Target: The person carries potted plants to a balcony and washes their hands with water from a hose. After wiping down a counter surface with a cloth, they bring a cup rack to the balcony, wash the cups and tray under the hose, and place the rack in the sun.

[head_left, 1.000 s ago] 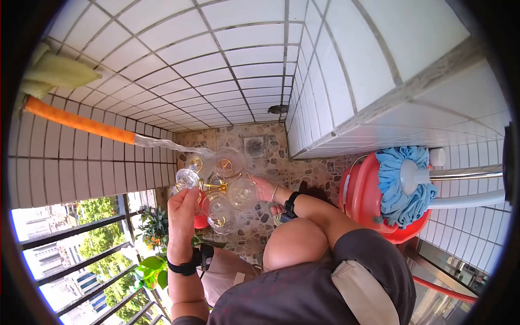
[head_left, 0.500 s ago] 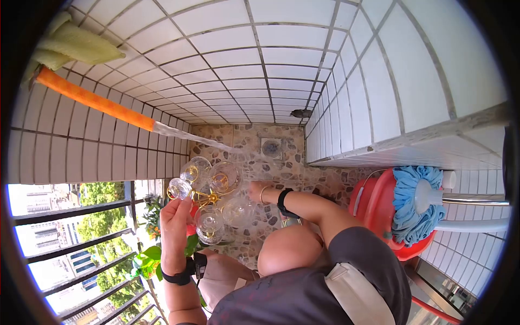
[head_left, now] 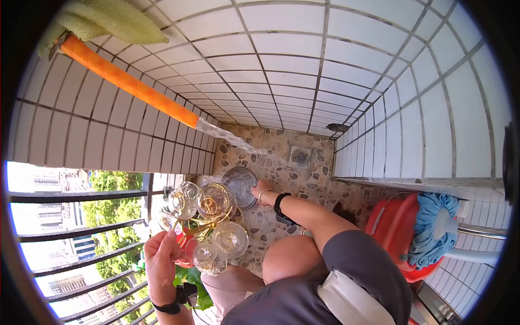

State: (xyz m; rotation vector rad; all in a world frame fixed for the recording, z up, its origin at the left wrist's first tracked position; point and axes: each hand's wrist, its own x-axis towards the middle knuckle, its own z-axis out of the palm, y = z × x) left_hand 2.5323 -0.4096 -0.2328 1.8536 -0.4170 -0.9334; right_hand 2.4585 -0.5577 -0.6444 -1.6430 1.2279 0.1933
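My left hand (head_left: 162, 253) is closed in a pinch at the side of a gold-coloured metal rack (head_left: 205, 223). Several clear glass cups (head_left: 216, 200) are clustered on the rack; the exact grip point is partly hidden behind the fingers and glass. Beyond the rack, a round grey bowl (head_left: 241, 205) rests on the pebble-patterned floor. My right hand (head_left: 263, 193) has its fingers closed at the bowl's right rim. From the upper left, an orange hose (head_left: 132, 86) pours water towards the floor past the bowl.
A floor drain (head_left: 300, 156) lies near the far tiled wall. To the right stand a red bucket (head_left: 387, 227) and a blue mop head (head_left: 433, 230). Metal railings (head_left: 81, 232) and a green plant (head_left: 197, 284) are on the left. A green cloth (head_left: 116, 23) hangs above the hose.
My left hand and the rack have come nearer my body, lower in view. The round bowl by my right hand now shows. The whole view has shifted, with the hose appearing further right.
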